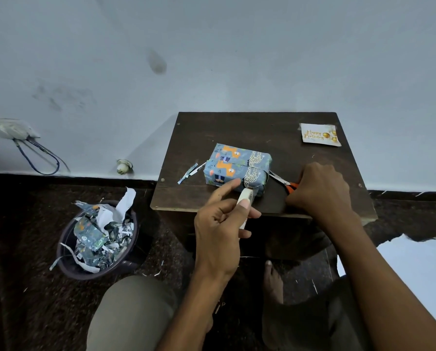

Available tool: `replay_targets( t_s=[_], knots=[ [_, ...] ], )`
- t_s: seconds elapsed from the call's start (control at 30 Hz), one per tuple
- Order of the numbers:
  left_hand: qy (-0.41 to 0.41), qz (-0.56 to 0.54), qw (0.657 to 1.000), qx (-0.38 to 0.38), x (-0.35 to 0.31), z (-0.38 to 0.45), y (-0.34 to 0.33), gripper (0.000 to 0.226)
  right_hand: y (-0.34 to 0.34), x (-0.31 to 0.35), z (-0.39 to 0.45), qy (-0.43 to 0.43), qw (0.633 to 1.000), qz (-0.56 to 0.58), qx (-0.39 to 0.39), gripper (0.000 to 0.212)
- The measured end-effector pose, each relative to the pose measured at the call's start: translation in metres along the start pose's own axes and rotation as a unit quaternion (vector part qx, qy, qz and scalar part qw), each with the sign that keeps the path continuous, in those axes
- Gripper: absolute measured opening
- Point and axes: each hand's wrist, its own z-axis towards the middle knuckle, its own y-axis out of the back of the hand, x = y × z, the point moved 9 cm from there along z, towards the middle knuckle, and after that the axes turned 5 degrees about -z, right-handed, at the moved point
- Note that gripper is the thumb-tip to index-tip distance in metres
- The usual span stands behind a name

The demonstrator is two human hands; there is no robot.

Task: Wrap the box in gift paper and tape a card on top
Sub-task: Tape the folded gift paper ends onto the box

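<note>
A box wrapped in blue animal-print gift paper [237, 166] lies on the small dark wooden table [237, 127]. My left hand [222, 224] grips a white tape dispenser [244, 198] just in front of the box, its tip close to the box's near edge. My right hand [318, 188] grips orange-handled scissors [289, 186] to the right of the box, blades pointing at it. A white "Happy Birthday" card [319, 135] lies at the table's far right corner.
A paper scrap strip [190, 172] lies left of the box. A dark bin [72, 264] full of gift-paper scraps stands on the floor at the left. My knees and a bare foot [272, 279] are below the table. White sheet [414, 269] at right.
</note>
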Motion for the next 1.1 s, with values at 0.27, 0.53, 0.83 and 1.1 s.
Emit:
replay_targets(
  t_s=[0.27, 0.53, 0.83, 1.1],
  knots=[
    [0.024, -0.076, 0.997, 0.019, 0.006, 0.007, -0.002, 0.032, 0.006, -0.022, -0.004, 0.028, 0.992, 0.106, -0.065, 0.019],
    [0.008, -0.072, 0.997, 0.006, 0.009, 0.009, -0.001, 0.028, -0.018, -0.036, -0.008, 0.003, 0.942, 0.331, 0.061, 0.035],
    [-0.007, -0.084, 0.996, 0.032, 0.005, 0.017, -0.001, 0.031, -0.02, -0.027, -0.036, 0.03, 0.764, 0.624, 0.162, 0.022],
    [0.009, -0.111, 0.992, 0.066, 0.005, 0.021, 0.0, 0.036, -0.031, -0.011, -0.058, 0.081, 0.776, 0.546, 0.306, 0.03]
  ],
)
